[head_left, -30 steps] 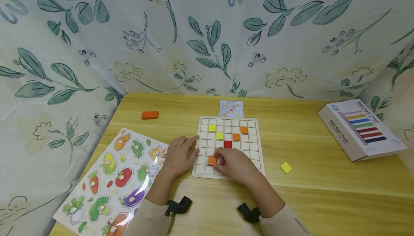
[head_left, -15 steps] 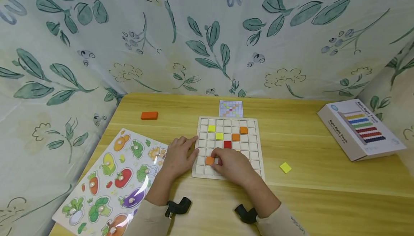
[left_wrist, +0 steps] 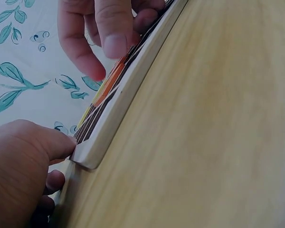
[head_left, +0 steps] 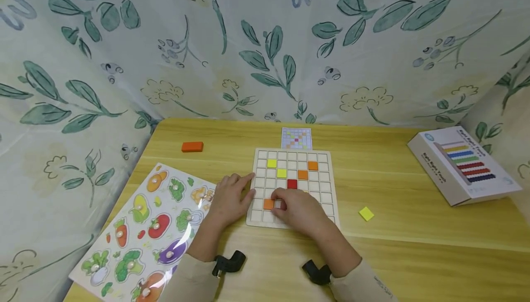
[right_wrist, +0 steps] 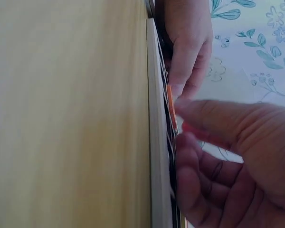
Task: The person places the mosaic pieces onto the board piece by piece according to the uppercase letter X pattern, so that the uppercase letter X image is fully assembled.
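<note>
A pale grid board [head_left: 250, 219] lies on the table, with yellow tiles [head_left: 281, 173], a red tile [head_left: 292, 184] and orange tiles [head_left: 302, 174] in its squares. My right hand [head_left: 300, 210] is over the board's lower middle, index finger and thumb at the right side of an orange tile [head_left: 268, 204]. In the left wrist view those two fingertips are apart, just above the orange. Along the board's left edge, my left hand [head_left: 229, 201] rests its index finger and thumb. Some squares under my right hand are hidden.
Behind the board is a small pattern card [head_left: 296, 139]. A loose yellow tile [head_left: 366, 213] is to the right, with a white box [head_left: 463, 166] beyond. On the left are a vegetable puzzle board [head_left: 142, 228] and an orange block [head_left: 192, 146].
The orange tile by my right fingertips has shifted slightly left and now sits squarely in its grid square. My right hand has moved slightly left; the left hand stays put.
</note>
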`<state>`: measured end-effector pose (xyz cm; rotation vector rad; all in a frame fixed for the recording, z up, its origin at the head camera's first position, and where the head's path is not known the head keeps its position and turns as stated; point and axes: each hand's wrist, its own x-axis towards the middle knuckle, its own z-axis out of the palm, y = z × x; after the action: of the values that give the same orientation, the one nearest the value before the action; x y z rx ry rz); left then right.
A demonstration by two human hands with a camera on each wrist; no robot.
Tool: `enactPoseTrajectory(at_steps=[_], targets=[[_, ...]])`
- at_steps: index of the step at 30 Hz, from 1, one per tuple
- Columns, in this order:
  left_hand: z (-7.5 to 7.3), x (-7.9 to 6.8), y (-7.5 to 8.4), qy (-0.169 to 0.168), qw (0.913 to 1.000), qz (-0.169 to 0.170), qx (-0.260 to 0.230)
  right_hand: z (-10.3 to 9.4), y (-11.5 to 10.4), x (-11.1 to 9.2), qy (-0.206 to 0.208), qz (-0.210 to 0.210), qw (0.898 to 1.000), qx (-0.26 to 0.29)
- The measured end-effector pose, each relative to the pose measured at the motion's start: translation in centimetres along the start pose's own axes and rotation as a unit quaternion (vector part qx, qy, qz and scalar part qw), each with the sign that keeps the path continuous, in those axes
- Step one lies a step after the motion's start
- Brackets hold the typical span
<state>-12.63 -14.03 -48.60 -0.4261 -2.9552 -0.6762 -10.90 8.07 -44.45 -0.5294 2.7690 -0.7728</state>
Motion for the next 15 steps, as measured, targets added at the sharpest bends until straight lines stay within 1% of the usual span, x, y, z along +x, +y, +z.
enactPoseTrajectory(at_steps=[2, 6, 8, 12, 15], targets=[[0.1, 0.1, 0.0, 0.0, 1.0, 0.002, -0.002, -0.6, 0.6, -0.4, 0.0, 0.007, 1.0, 0.015], [0.2, 0.4, 0.1, -0.007, 0.9999, 0.001, -0.009, -2.5, 2.7, -1.8, 0.004, 0.049, 0.998, 0.045], [0.2, 0.4, 0.1, -0.008, 0.9999, 0.001, -0.007, -3.7, 4.1, -2.8, 0.011, 0.077, 0.996, 0.053], [0.1, 0.3, 0.2, -0.011, 0.9999, -0.004, -0.003, -6.3, 7.5, -5.0, 0.027, 0.115, 0.991, 0.063], [-0.2, 0.1, 0.1, -0.016, 0.9998, -0.011, -0.002, -7.9, 10.2, -6.6, 0.024, 0.139, 0.988, 0.055]])
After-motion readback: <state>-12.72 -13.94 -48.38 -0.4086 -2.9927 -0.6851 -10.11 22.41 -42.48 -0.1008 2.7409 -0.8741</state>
